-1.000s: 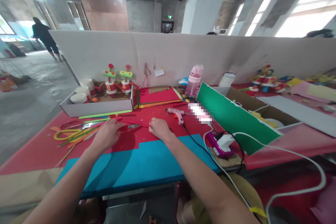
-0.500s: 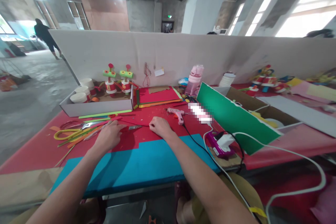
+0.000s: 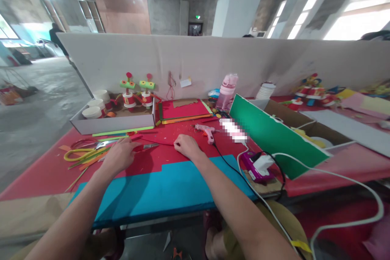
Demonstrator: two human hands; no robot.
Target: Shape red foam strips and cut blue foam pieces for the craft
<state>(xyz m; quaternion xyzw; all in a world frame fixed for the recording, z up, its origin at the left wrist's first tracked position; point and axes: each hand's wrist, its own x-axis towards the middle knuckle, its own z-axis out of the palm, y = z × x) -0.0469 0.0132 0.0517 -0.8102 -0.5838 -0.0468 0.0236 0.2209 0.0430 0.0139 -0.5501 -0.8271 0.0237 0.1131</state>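
Observation:
My right hand (image 3: 186, 147) is closed in a pinch at the right end of a thin red paper strip (image 3: 163, 142) above the red tabletop. Toward the strip's other end, my left hand (image 3: 120, 155) has its fingers bent together around it, though the exact grip is partly hidden. Between the hands lies a small metal blade (image 3: 150, 145); its handle is hard to make out against the red. Yellow-handled scissors (image 3: 76, 154) and several coloured paper strips (image 3: 88, 163) lie beside and under my left hand. A pink glue gun (image 3: 207, 133) rests just beyond my right hand.
A white box (image 3: 122, 125) at the back left holds paper cups and two cup figures. Coloured sheets (image 3: 185, 111) are stacked behind. To the right stand a pink bottle (image 3: 227, 91), a green board (image 3: 271, 138) and a purple power strip (image 3: 257, 168) with trailing cables. A blue sheet (image 3: 170, 191) covers the front edge.
My left hand has shifted slightly left and lower, while my right hand stays almost in place. The distant person at the left has moved partly behind the partition.

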